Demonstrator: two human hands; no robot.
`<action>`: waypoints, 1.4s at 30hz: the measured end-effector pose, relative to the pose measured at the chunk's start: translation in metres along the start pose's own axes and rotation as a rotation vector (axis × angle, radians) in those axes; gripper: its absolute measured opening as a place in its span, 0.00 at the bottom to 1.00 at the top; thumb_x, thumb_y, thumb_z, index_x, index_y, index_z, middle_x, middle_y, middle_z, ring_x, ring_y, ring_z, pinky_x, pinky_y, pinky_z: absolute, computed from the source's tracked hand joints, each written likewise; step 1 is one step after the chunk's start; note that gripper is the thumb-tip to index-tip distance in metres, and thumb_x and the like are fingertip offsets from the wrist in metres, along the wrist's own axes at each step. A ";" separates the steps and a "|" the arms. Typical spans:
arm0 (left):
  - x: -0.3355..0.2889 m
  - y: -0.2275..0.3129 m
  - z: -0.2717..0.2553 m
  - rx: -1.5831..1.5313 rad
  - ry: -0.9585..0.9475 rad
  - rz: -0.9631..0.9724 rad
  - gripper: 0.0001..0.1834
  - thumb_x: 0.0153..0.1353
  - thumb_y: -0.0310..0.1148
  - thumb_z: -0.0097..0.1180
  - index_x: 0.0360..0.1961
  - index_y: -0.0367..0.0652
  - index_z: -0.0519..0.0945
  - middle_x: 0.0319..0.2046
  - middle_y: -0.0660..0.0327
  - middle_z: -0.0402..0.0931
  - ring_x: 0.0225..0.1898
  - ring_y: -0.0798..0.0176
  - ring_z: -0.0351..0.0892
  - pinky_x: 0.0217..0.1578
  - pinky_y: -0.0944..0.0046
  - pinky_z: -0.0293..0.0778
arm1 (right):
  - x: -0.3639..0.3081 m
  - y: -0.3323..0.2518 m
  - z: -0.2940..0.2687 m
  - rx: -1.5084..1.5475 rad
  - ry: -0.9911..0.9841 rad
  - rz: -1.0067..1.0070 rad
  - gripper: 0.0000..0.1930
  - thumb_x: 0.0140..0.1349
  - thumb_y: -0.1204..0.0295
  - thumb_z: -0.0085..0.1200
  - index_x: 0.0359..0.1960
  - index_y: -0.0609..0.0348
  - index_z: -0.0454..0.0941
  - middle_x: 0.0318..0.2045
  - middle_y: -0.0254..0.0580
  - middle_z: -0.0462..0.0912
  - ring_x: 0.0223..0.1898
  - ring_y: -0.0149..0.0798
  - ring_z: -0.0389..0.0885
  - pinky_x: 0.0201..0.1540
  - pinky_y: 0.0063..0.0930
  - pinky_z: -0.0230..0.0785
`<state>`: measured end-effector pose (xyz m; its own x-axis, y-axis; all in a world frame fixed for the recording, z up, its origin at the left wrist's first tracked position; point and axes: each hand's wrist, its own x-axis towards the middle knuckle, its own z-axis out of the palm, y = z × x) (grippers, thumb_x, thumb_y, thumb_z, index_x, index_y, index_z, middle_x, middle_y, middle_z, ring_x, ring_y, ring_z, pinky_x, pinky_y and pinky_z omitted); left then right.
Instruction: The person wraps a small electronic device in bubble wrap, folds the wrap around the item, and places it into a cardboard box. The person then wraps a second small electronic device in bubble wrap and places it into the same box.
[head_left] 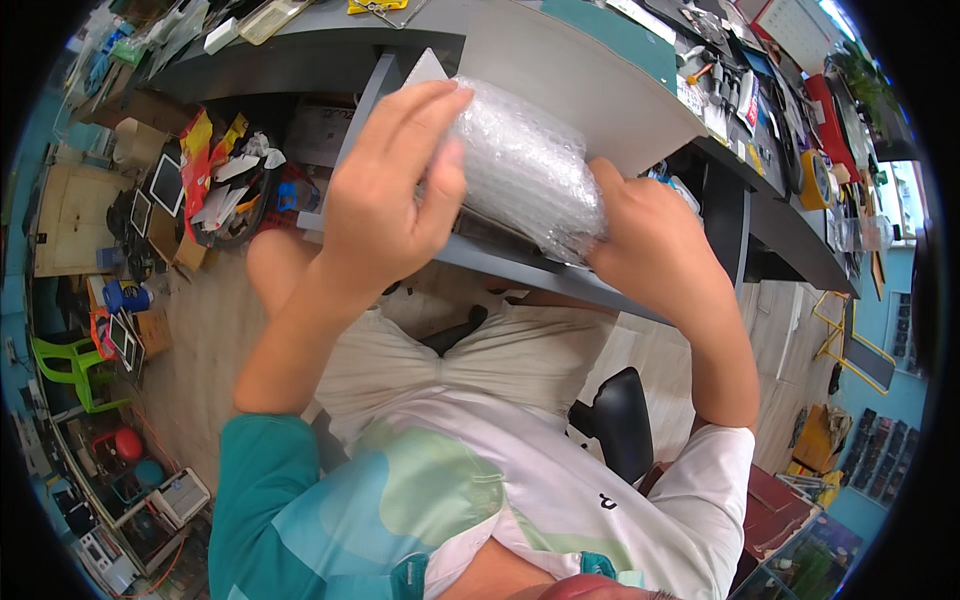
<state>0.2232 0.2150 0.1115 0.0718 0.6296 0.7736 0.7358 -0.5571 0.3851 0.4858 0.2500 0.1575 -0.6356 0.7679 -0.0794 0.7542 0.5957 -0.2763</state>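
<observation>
Between my hands is a rounded bundle of clear bubble wrap (525, 160); what lies inside it cannot be made out. My left hand (395, 175) is at its left end, fingers curled and thumb bent against it. At the other end my right hand (650, 235) closes on the wrap, its fingertips partly hidden. The bundle is above a pulled-out grey drawer (470, 258), tilted down to the right. Just behind it stands a large pale cardboard panel (570, 75), leaning at the desk's edge.
The dark desk (410, 28) carries tools and clutter, with yellow tape (815, 180) at the right. Left of the drawer sits a bin of colourful wrappers (225, 190). A green chair (75, 370) stands far left. A black chair armrest (620, 425) is beside my right leg.
</observation>
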 end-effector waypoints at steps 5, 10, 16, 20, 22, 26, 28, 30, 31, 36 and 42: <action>-0.016 0.010 0.009 0.191 -0.272 -0.049 0.27 0.69 0.27 0.62 0.69 0.33 0.76 0.69 0.43 0.73 0.68 0.42 0.75 0.65 0.55 0.73 | 0.017 -0.012 -0.006 -0.025 -0.217 0.154 0.29 0.53 0.75 0.66 0.58 0.70 0.72 0.39 0.63 0.84 0.49 0.64 0.82 0.52 0.53 0.74; -0.016 0.016 0.011 0.208 -0.282 -0.021 0.30 0.66 0.28 0.66 0.69 0.34 0.76 0.60 0.42 0.75 0.61 0.41 0.77 0.59 0.50 0.76 | 0.000 0.002 -0.004 0.123 0.108 -0.074 0.30 0.56 0.75 0.67 0.61 0.70 0.73 0.53 0.64 0.82 0.52 0.64 0.83 0.54 0.49 0.77; -0.014 0.013 0.015 0.208 -0.333 -0.012 0.29 0.64 0.28 0.66 0.67 0.35 0.78 0.60 0.44 0.73 0.59 0.41 0.78 0.56 0.50 0.78 | -0.001 -0.010 -0.008 0.272 0.251 -0.193 0.38 0.57 0.75 0.68 0.72 0.59 0.69 0.63 0.58 0.79 0.51 0.60 0.83 0.55 0.45 0.76; -0.013 0.020 0.013 0.214 -0.382 -0.027 0.28 0.65 0.28 0.65 0.67 0.37 0.78 0.61 0.43 0.73 0.57 0.41 0.79 0.55 0.50 0.79 | 0.006 -0.008 -0.009 0.143 0.114 -0.225 0.33 0.63 0.72 0.65 0.70 0.61 0.70 0.56 0.59 0.81 0.44 0.60 0.87 0.48 0.46 0.80; -0.012 0.022 0.015 0.215 -0.385 -0.024 0.28 0.65 0.29 0.65 0.67 0.37 0.78 0.62 0.43 0.73 0.57 0.41 0.79 0.55 0.51 0.80 | 0.009 -0.007 0.003 -0.010 0.108 -0.197 0.30 0.64 0.70 0.65 0.67 0.64 0.71 0.50 0.59 0.84 0.39 0.58 0.88 0.43 0.45 0.82; -0.018 0.018 0.019 0.197 -0.356 -0.006 0.29 0.66 0.29 0.65 0.69 0.37 0.76 0.64 0.43 0.72 0.58 0.39 0.79 0.56 0.51 0.81 | 0.021 -0.013 0.008 -0.201 0.066 -0.148 0.24 0.64 0.67 0.67 0.54 0.73 0.75 0.32 0.56 0.86 0.30 0.56 0.89 0.34 0.43 0.82; -0.022 0.015 0.020 0.150 -0.318 -0.012 0.29 0.66 0.29 0.66 0.68 0.36 0.76 0.66 0.43 0.71 0.60 0.38 0.79 0.56 0.51 0.81 | 0.030 -0.011 0.006 -0.254 0.016 -0.200 0.22 0.64 0.67 0.68 0.48 0.74 0.75 0.29 0.57 0.85 0.29 0.57 0.89 0.33 0.44 0.82; -0.027 0.011 0.021 0.078 -0.261 -0.040 0.28 0.65 0.29 0.68 0.65 0.35 0.77 0.67 0.43 0.70 0.61 0.38 0.79 0.57 0.51 0.81 | 0.037 -0.013 0.001 -0.231 -0.043 -0.174 0.24 0.62 0.66 0.69 0.48 0.74 0.74 0.28 0.59 0.85 0.30 0.60 0.88 0.34 0.45 0.81; -0.029 0.010 0.019 0.035 -0.236 -0.059 0.27 0.64 0.28 0.70 0.63 0.35 0.78 0.66 0.43 0.71 0.60 0.38 0.79 0.56 0.52 0.81 | 0.041 -0.017 -0.004 -0.180 -0.077 -0.123 0.27 0.61 0.65 0.71 0.51 0.74 0.74 0.28 0.60 0.85 0.32 0.61 0.88 0.36 0.47 0.81; -0.027 0.009 0.018 -0.048 -0.058 -0.009 0.22 0.58 0.29 0.76 0.51 0.36 0.81 0.55 0.49 0.75 0.55 0.43 0.78 0.49 0.54 0.81 | 0.051 -0.010 -0.004 -0.092 -0.066 -0.083 0.26 0.55 0.66 0.72 0.49 0.72 0.76 0.28 0.63 0.84 0.34 0.64 0.86 0.38 0.50 0.79; -0.037 0.002 0.012 0.176 -0.156 0.117 0.20 0.53 0.29 0.78 0.47 0.37 0.86 0.48 0.53 0.73 0.50 0.47 0.75 0.48 0.53 0.78 | 0.043 0.000 -0.005 -0.064 0.196 -0.172 0.20 0.52 0.69 0.68 0.41 0.68 0.75 0.27 0.56 0.84 0.31 0.61 0.85 0.36 0.49 0.79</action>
<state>0.2304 0.1968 0.0772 0.2565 0.6502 0.7152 0.8211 -0.5369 0.1936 0.4588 0.2842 0.1591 -0.7160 0.6814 0.1521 0.6507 0.7302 -0.2081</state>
